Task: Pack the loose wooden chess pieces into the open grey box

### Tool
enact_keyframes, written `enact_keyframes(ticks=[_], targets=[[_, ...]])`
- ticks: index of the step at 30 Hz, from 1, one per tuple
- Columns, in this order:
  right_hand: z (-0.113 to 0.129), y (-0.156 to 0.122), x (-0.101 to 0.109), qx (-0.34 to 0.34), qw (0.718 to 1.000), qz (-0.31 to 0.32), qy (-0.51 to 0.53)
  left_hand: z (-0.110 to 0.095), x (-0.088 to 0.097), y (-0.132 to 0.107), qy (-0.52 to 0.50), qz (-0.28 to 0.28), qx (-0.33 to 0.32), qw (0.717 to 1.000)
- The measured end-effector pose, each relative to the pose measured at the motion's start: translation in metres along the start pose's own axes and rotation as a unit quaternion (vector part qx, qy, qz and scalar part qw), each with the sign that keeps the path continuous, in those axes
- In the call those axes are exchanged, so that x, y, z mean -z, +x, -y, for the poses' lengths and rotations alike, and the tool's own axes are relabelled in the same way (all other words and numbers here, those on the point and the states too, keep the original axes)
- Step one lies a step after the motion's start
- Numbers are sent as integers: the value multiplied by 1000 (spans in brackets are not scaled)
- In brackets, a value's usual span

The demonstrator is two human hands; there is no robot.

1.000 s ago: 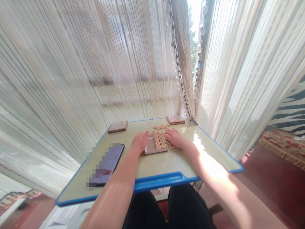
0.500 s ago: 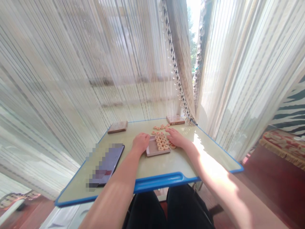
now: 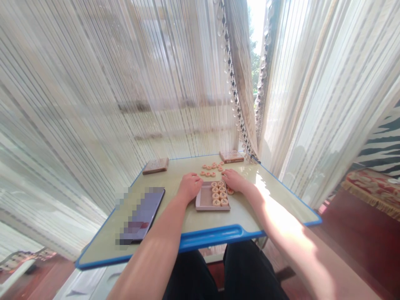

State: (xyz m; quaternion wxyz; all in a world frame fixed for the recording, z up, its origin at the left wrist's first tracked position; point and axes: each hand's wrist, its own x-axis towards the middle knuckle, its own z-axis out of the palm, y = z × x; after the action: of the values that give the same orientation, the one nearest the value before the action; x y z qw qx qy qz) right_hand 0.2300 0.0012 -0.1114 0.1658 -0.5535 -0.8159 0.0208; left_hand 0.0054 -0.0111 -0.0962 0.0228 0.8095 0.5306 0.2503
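A shallow box lies on the table before me. Several round Chinese chess pieces with dark characters stand in two columns along its right side, while its left part shows bare bottom. My left hand grips the box's far left corner, fingers curled over the edge. Beside the far right corner rests my right hand, low over the table, its fingers extended forward; anything beneath the palm is hidden. A loose chess piece peeks out under that hand. Beyond the box several red-marked chess pieces are scattered.
A dark tablet-like slab, partly pixelated, lies at the left. Two flat boxes sit at the back, one left and one right. The table has a raised blue rim; string curtains hang behind it.
The box has slid slightly right and nearer to me, with my left hand on it. My right hand has shifted a little, its fingers drawn closer together beside the box's far right corner.
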Motion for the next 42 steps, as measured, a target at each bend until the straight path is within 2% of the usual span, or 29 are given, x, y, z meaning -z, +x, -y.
enact_keyframes(ticks=[3, 11, 16, 18, 23, 25, 28, 31, 34, 37, 40, 42], targets=[[0, -2, -1, 0, 1000, -1, -15, 2, 0, 1, -3, -6, 21, 1000], [1, -3, 0, 6, 1000, -18, -23, 1, 2, 3, -23, -19, 17, 999], [1, -2, -2, 16, 999, -11, -44, 4, -1, 5, -21, -31, 36, 999], [0, -1, -5, 45, 996, -3, -75, 4, -3, 5, -13, -53, 50, 997], [-5, 3, -5, 113, 986, 21, -124, 6, -5, 7, -11, -154, 104, 983], [-5, 5, -1, 89, 992, 17, -91, 9, -5, 12, -18, -182, 124, 975], [-3, 10, 2, -11, 1000, -16, 4, 16, -8, 26, -9, -194, 124, 973], [-4, 15, 0, -91, 990, -72, 85, 22, -13, 45, 26, -153, 77, 985], [-10, 21, -6, -118, 978, -107, 136, 26, -20, 66, 38, -83, 44, 995], [-16, 32, -10, -140, 971, -120, 152, 30, -24, 79, 0, -32, 36, 999], [-18, 44, -10, -139, 976, -120, 122, 34, -26, 81, -31, 19, 17, 999], [-19, 48, -9, -97, 986, -93, 96, 35, -27, 78, -23, 49, 5, 999]])
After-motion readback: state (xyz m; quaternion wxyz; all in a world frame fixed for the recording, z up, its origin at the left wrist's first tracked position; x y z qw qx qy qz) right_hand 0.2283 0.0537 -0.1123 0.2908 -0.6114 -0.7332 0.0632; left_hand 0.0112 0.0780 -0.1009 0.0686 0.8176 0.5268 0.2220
